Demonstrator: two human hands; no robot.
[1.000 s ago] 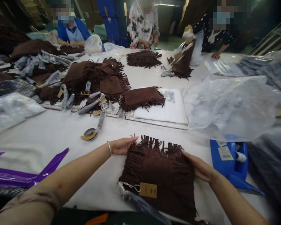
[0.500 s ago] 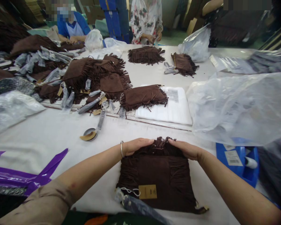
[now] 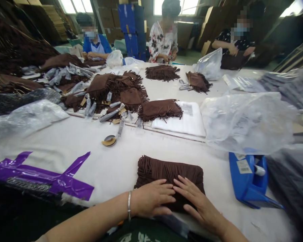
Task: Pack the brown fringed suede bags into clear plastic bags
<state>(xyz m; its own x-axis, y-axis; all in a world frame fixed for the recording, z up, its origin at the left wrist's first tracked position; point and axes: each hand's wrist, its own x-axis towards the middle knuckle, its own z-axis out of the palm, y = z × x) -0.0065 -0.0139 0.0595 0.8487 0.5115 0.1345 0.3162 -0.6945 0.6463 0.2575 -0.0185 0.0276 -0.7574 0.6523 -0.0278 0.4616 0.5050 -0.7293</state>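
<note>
A folded brown fringed garment (image 3: 166,171) lies on the white table (image 3: 86,144) just in front of me, its fringe on top. My left hand (image 3: 153,198) rests flat on its near edge, fingers stretched out. My right hand (image 3: 195,201) lies flat beside it on the same near edge, fingers spread. The fingertips of the two hands almost meet. Neither hand grips anything.
A blue tape dispenser (image 3: 247,179) stands to the right, a big clear plastic bag (image 3: 247,121) behind it. Purple tape strips (image 3: 42,174) lie at left. Further back are another folded brown piece (image 3: 159,109) on white sheets (image 3: 189,121), heaps of brown garments (image 3: 111,87), and three people across the table.
The garment's far fringed half has been folded over toward me, leaving a smaller bundle. Both hands came from the far edge to the near edge and now press flat.
</note>
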